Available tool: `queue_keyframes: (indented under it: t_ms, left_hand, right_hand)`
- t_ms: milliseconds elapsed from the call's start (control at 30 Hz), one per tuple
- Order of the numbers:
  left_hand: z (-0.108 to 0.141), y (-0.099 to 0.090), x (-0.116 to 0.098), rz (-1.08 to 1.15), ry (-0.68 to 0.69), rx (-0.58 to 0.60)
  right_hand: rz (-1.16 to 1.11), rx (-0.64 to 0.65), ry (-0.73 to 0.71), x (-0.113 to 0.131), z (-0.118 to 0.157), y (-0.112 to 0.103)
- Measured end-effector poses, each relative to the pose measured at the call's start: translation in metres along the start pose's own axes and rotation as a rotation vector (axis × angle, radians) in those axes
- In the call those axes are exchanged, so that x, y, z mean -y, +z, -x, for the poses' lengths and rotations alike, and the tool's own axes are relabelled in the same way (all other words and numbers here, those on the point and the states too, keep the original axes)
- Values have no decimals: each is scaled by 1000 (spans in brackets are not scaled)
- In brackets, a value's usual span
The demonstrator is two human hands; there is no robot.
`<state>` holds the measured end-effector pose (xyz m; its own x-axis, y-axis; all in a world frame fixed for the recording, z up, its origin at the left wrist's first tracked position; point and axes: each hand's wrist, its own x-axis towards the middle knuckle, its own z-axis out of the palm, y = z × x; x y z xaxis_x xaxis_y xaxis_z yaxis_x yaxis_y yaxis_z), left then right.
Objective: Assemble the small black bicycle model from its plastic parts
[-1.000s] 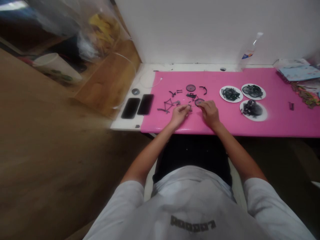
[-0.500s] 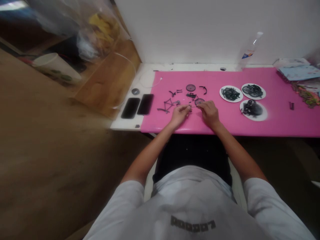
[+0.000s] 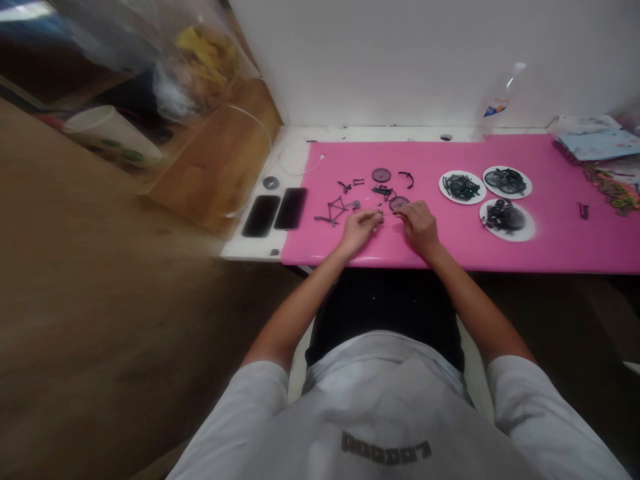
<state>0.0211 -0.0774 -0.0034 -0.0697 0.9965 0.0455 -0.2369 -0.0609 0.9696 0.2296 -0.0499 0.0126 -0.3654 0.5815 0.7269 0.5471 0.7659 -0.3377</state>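
My left hand (image 3: 361, 228) and my right hand (image 3: 417, 223) are both pinched closed over the pink mat (image 3: 460, 250), a small gap between them. A thin, thread-like piece (image 3: 389, 214) runs from one set of fingertips to the other. Just beyond my right fingers lies a small dark spoked wheel (image 3: 399, 203); a second wheel (image 3: 381, 175) is farther back. To the left of my left hand is a dark miniature bicycle frame (image 3: 337, 209). A curved dark part (image 3: 409, 179) and several other small dark parts lie around them.
Three white plates (image 3: 443, 193) of dark parts stand to the right. Two phones (image 3: 291, 209) lie at the left. A clear bottle (image 3: 503, 93) stands at the back, and bagged items (image 3: 600, 143) are at the far right.
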Motion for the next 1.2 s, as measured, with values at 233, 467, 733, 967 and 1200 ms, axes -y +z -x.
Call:
queue_keyframes:
  t_ms: [233, 467, 733, 967, 1200]
  left_hand:
    - [0, 0, 0, 33, -15, -13]
    - [2, 0, -3, 45, -46, -8]
    - [2, 1, -1, 19, -43, 0]
    - [1, 1, -1, 28, -14, 30]
    - [-2, -2, 11, 23, 79, -69]
  right_hand:
    - [2, 3, -1, 0, 0, 0]
    - [16, 7, -11, -2, 2, 0]
    - [125, 80, 23, -11, 8, 5]
    - [40, 140, 32, -2, 8, 5]
    - [-54, 197, 5, -3, 7, 5]
